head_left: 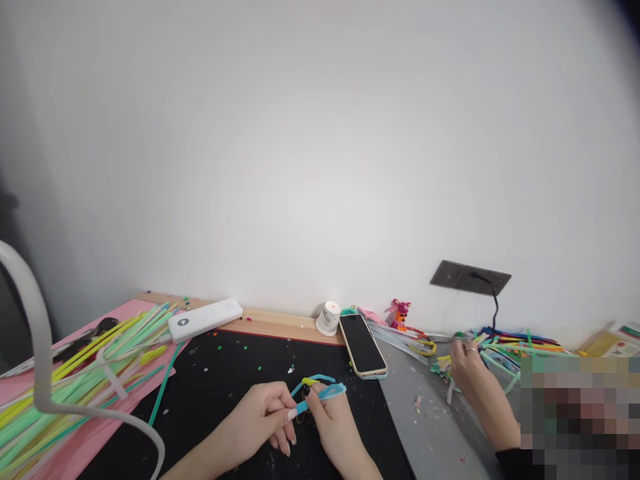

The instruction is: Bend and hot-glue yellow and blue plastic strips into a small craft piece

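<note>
Above the black mat [235, 367], my left hand [265, 417] pinches one end of a blue pipe cleaner [320, 398] between thumb and fingers. My right hand [334, 423] grips the same pipe cleaner farther along, its thumb pressed on top. The blue piece bends into a loop behind the fingers, and a short yellow piece [311, 381] shows at that loop. My fingers partly hide where the blue and yellow parts meet. A thin brownish strand hangs between the hands; its kind is too small to tell.
Left lie many pipe cleaners [110, 373] on pink paper [90, 453], a white device [205, 319] and a pale curved tube [37, 333]. A paper cup [329, 318] and phone [363, 347] stand ahead. Right, another person's hand [473, 367] touches coloured stems beside a pink-orange figurine [400, 315].
</note>
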`<state>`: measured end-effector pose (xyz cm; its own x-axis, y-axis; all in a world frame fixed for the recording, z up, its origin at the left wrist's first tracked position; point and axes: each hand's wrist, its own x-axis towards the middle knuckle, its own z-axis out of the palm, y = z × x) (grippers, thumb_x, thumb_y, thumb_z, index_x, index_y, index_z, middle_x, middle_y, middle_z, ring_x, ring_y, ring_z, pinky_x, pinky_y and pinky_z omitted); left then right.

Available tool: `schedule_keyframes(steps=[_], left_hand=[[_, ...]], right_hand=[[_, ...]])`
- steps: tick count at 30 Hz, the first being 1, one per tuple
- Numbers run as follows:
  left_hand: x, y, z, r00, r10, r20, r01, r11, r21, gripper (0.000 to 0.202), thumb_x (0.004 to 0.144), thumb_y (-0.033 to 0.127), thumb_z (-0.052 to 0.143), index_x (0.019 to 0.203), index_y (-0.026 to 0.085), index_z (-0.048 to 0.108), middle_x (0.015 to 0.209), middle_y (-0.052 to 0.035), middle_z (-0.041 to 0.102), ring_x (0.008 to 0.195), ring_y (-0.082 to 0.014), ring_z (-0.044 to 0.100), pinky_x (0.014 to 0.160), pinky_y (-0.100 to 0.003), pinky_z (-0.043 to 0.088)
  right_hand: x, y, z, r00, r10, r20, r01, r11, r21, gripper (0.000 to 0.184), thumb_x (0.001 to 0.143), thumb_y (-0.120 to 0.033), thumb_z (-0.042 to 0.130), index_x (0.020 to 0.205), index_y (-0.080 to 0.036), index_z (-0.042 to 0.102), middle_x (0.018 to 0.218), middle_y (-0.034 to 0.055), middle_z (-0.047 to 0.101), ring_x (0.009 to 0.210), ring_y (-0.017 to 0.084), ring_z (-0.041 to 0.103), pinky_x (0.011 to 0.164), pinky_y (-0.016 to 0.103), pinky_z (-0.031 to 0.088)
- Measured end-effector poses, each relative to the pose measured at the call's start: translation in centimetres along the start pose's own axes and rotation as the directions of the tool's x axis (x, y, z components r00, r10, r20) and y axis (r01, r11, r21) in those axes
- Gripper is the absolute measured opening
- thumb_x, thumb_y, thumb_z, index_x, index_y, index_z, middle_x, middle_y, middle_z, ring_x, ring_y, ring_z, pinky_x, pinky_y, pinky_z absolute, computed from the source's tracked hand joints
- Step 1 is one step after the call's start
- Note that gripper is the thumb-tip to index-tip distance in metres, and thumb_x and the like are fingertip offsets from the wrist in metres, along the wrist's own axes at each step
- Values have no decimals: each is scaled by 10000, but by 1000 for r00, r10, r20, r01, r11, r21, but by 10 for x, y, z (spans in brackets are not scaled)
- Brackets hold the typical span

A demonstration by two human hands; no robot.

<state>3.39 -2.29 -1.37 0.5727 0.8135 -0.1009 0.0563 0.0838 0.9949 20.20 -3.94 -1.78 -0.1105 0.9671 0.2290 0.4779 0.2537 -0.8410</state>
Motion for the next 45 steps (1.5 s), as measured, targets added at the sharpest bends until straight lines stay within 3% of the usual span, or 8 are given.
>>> schedule_keyframes(steps=[7,21,29,32,34,36,39,45], left_hand=[[1,2,-7,1000,-25,-17,25,1000,-7,246,772,397,568,737,165,495,596,-37,704,496,-157,657,455,-205,414],[-1,5,-16,1000,-7,-19,6,1000,-22,209,790,356,562,759,153,519,637,-37,713,536,-156,673,490,-211,434],[2,1,-24,997,-11,-79,8,999,-42,208,791,349,566,760,150,514,630,-28,708,534,-151,671,482,-202,426],[3,1,-26,994,-4,-110,0,999,-37,216,792,357,560,752,148,518,635,-27,705,536,-151,671,487,-207,434],[3,1,-25,993,10,-121,-14,999,-34,211,797,350,552,753,146,523,644,-29,705,546,-150,673,494,-208,439],[2,1,-23,993,24,-119,-29,999,-38,206,800,346,550,758,146,525,653,-30,706,548,-148,672,494,-205,437],[1,0,-18,998,30,-60,-34,998,-53,208,804,349,557,764,147,522,657,-36,709,544,-149,673,485,-198,428],[-3,-5,-6,990,-10,139,24,995,-98,192,804,324,563,772,139,525,640,-63,717,530,-156,671,473,-196,431]], right_hand=[[5,3,-10,989,34,-145,-47,995,-91,353,853,-345,411,534,-216,329,485,-61,293,456,109,294,464,248,187],[7,4,-25,929,72,-363,-151,969,-196,357,847,-365,386,546,-220,260,497,-67,232,469,111,246,467,258,173],[6,14,-43,818,123,-562,-213,972,-97,351,847,-354,394,544,-223,275,504,-65,257,492,120,281,481,251,213],[7,10,-43,882,133,-452,-156,988,-13,319,835,-311,406,544,-218,313,513,-64,295,500,115,308,475,236,229],[5,5,-37,962,99,-256,-93,995,35,236,800,-242,452,579,-206,378,538,-65,335,510,106,328,478,221,245],[3,1,-27,996,63,-58,-59,995,76,122,747,-167,511,647,-195,445,565,-70,378,517,96,346,488,209,264],[-1,-5,-15,994,44,105,-58,990,132,154,663,-132,630,703,-187,491,576,-81,389,530,87,345,498,201,269],[-4,-14,-10,975,34,220,-96,955,280,241,658,-234,710,601,-174,484,575,-69,406,535,84,336,491,206,259]])
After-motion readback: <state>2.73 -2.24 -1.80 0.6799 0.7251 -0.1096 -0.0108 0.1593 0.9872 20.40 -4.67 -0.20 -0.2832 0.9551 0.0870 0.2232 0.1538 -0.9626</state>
